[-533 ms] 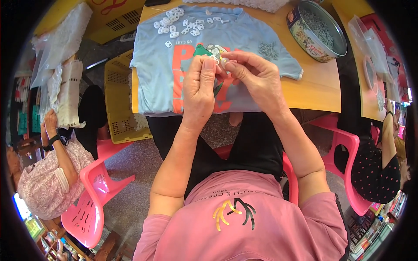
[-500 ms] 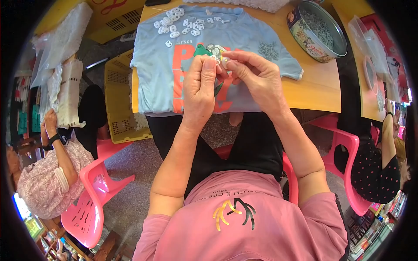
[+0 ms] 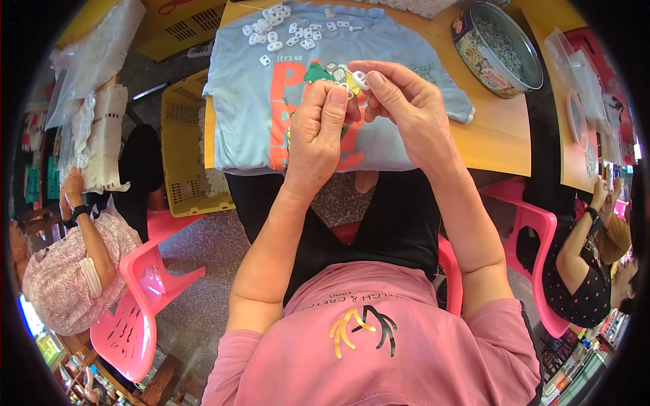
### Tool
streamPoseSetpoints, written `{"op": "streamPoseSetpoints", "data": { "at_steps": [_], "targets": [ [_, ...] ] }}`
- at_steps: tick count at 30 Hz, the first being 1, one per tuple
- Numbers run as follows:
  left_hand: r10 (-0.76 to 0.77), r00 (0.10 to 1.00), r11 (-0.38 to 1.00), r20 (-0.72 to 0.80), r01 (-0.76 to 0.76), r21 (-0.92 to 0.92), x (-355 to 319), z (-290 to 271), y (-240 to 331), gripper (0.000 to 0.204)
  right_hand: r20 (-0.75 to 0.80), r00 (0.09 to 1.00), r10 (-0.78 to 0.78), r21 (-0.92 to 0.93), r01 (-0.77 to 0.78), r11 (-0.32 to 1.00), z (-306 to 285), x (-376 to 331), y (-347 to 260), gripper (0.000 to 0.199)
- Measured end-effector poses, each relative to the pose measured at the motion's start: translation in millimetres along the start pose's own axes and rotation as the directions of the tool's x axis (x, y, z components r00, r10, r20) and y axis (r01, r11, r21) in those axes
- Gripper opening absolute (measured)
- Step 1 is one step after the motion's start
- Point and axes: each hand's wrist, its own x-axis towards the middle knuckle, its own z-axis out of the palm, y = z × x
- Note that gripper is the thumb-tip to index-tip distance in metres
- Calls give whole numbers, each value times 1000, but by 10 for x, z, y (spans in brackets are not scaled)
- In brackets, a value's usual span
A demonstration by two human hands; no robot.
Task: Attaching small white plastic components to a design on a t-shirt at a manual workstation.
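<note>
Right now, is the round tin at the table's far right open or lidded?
Open. The round tin shows no lid, and its inside, filled with small pale pieces, is visible from above.
</note>
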Motion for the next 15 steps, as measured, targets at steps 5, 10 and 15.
{"op": "streamPoseSetpoints", "data": {
  "at_steps": [5,10,15],
  "targets": [
    [0,1000,1000,0,0,17,4,-11,-15,26,3,1000,5,-24,-5,1000,15,0,-24,29],
    [11,1000,1000,0,-11,-4,5,-20,-49,26,2,1000,27,12,-27,1000,22,-1,-9,30],
    [7,1000,999,-1,-7,-43,1,-12,-28,25,55,990,132,233,-141,962,-24,12,38,31]
  ]
}}
